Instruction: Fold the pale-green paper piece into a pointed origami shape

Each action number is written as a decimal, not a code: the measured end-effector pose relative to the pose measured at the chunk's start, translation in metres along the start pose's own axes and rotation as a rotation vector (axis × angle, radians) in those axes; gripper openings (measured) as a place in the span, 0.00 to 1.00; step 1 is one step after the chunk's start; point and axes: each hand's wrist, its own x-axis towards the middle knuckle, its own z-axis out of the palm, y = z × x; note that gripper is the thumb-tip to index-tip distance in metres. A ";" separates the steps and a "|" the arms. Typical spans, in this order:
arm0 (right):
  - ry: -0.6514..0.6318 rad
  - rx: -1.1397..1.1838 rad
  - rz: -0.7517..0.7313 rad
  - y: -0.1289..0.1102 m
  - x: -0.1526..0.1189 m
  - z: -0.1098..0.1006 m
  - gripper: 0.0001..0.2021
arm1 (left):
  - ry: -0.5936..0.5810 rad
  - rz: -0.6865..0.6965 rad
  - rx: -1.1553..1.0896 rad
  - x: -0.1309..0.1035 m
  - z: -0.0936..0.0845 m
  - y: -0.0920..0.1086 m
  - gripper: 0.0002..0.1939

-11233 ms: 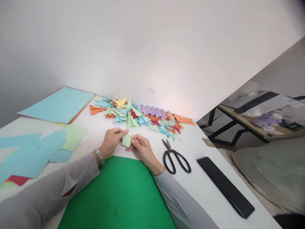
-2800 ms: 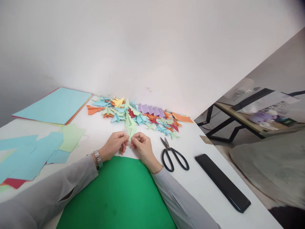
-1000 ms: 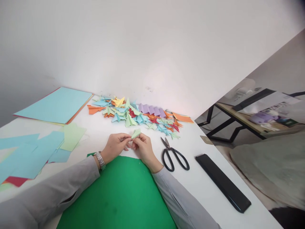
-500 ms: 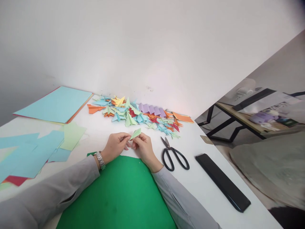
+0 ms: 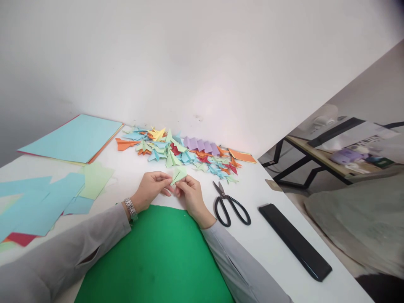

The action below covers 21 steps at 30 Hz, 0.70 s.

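A small folded piece of light green paper (image 5: pixel 179 174) is held up between my two hands, above the far edge of a green sheet (image 5: pixel 154 252). My left hand (image 5: pixel 153 189), with a metal watch on the wrist, pinches its left edge between thumb and fingers. On the other side my right hand (image 5: pixel 191 195) grips the lower right part with thumb and forefinger. Just beyond the hands lies a pile of small folded paper shapes (image 5: pixel 172 159) in many colours, along with a purple pleated strip (image 5: pixel 201 145).
Black-handled scissors (image 5: pixel 224 202) lie right of my right hand, their blades slightly apart. Farther right is a long black object (image 5: pixel 295 242). Loose coloured sheets (image 5: pixel 63 193) and a stack of larger paper (image 5: pixel 75 136) are at left. A wall stands behind the table.
The green paper now shows a wider, more opened face between my fingers. My left hand has shifted slightly up, with its thumb now against the paper.
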 end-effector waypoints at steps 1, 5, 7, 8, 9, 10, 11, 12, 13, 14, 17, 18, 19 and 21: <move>0.002 0.008 -0.003 0.000 0.000 0.000 0.06 | -0.003 -0.006 -0.003 0.000 0.000 0.000 0.15; -0.006 0.044 -0.008 -0.001 0.000 0.001 0.07 | -0.017 -0.013 -0.017 0.000 0.000 0.002 0.16; -0.014 0.046 -0.008 -0.001 0.000 0.001 0.07 | -0.021 -0.013 -0.028 0.001 0.000 0.002 0.16; -0.017 0.043 -0.009 -0.001 0.000 0.002 0.07 | -0.023 -0.014 -0.031 0.001 0.000 0.002 0.16; -0.019 0.039 -0.011 -0.001 0.000 0.002 0.07 | -0.025 -0.016 -0.033 0.001 0.000 0.002 0.16; -0.021 0.034 -0.014 -0.001 0.000 0.002 0.07 | -0.027 -0.016 -0.035 0.002 0.000 0.003 0.17; -0.023 0.028 -0.016 -0.001 0.000 0.002 0.07 | -0.028 -0.015 -0.037 0.002 0.000 0.003 0.17; -0.024 0.021 -0.019 -0.001 0.000 0.001 0.07 | -0.026 -0.011 -0.040 0.002 0.000 0.003 0.17; -0.025 0.015 -0.021 -0.001 0.000 0.001 0.07 | -0.022 -0.006 -0.043 0.002 0.000 0.003 0.17; -0.030 0.011 -0.023 -0.001 0.000 0.001 0.07 | -0.016 0.000 -0.046 0.002 0.000 0.004 0.17; -0.058 0.025 -0.028 -0.002 -0.001 0.000 0.07 | -0.003 0.019 -0.040 0.002 0.001 0.004 0.17; -0.065 0.037 -0.030 -0.002 -0.001 0.000 0.09 | -0.003 0.023 -0.035 0.002 0.000 0.004 0.17; -0.063 0.047 -0.035 -0.002 -0.001 0.000 0.10 | -0.009 0.025 -0.029 0.001 0.000 0.003 0.17; -0.040 0.053 -0.048 -0.001 0.000 0.001 0.14 | -0.032 0.021 -0.013 0.001 0.000 0.002 0.16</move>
